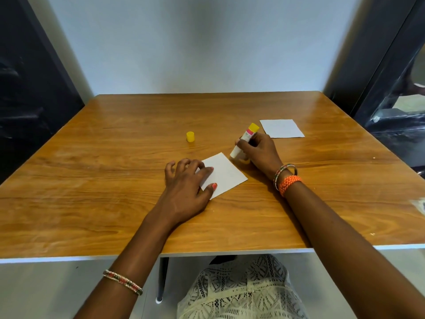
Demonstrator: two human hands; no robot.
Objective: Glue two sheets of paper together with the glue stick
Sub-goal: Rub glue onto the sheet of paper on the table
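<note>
The glue stick (244, 143) is sitting in the right hand (258, 151), fingers curled around its white barrel, yellow twist base tipped up and away, business end angled down just beside the far right corner of the near sheet (224, 174). Whether the glue end is touching the counter (115, 180) or hanging just above it, I cannot tell; the hand is hiding the tip.

The left hand (186, 185) is resting on that near sheet, fingers spread and fairly straight, index finger and thumb pressing the paper's left side flat, gripping nothing.

By my reading, this is the spreading step about to start. To do it well, she is going to want that left hand pinning firmly while the stick is drawn away from the pinned side, out toward the free edges, so the paper is not bunching. Light, overlapping strokes right to the corners should be giving the best bond.

The near sheet is looking small, white, square-ish, turned like a diamond and lying flat. No glue sheen is showing on it from here.

The yellow cap (190, 136) is standing off on the counter, well apart to the far left. The second sheet (281, 128) is waiting flat beyond the right hand, untouched.
</note>
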